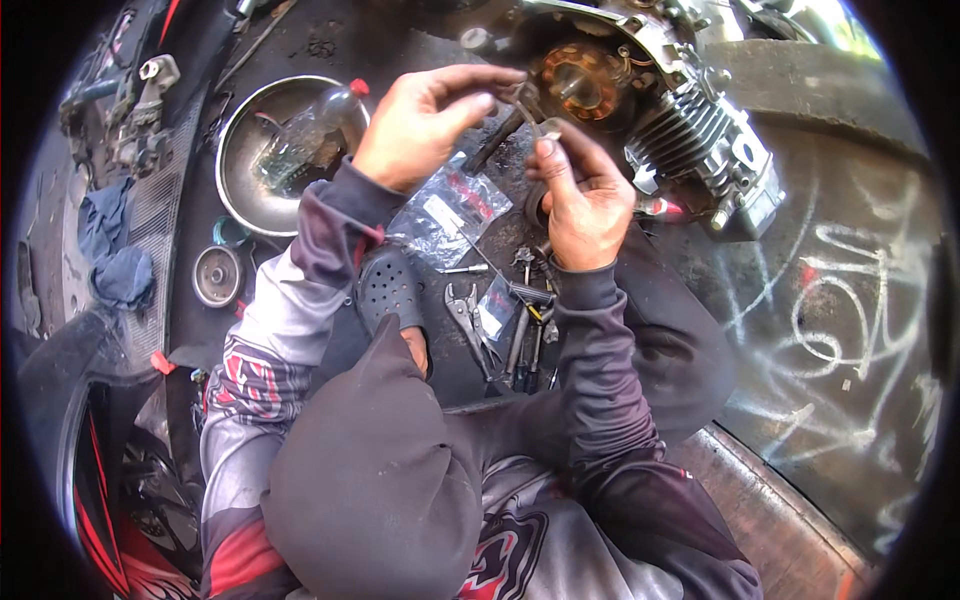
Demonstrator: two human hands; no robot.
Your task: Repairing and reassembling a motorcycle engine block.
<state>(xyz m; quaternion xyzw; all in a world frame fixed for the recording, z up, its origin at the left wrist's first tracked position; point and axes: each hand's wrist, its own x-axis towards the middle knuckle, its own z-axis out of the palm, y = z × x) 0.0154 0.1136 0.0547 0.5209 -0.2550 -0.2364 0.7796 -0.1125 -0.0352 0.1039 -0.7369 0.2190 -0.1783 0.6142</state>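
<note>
1. The thin, curved strip (pixel 530 114) – its material too small to tell – is held in the air between the left hand (pixel 413 128) and the right hand (pixel 588 208), over the dark floor (pixel 330 262).
2. The key relation: the strip lies beyond the right thumb tip and just below the left index fingertip, bridging the gap between the hands. Both hands are at it, the right at its lower end and the left at its upper.
3. Its long axis runs steeply, from upper left at the left fingertips to lower right at the right thumb, with a slight bow. The upper end points away from the person, toward the floor's far edge; the lower end points back toward the right palm.
4. The right thumb and index finger are closed in a pinch on the lower end. The left thumb and index finger stand a narrow gap apart at the upper end – how firmly they grip, I cannot tell.
5. The copper-wound stator (pixel 580 85) of the engine (pixel 690 135) appears just right of the strip; the difference in height cannot be judged.
</note>
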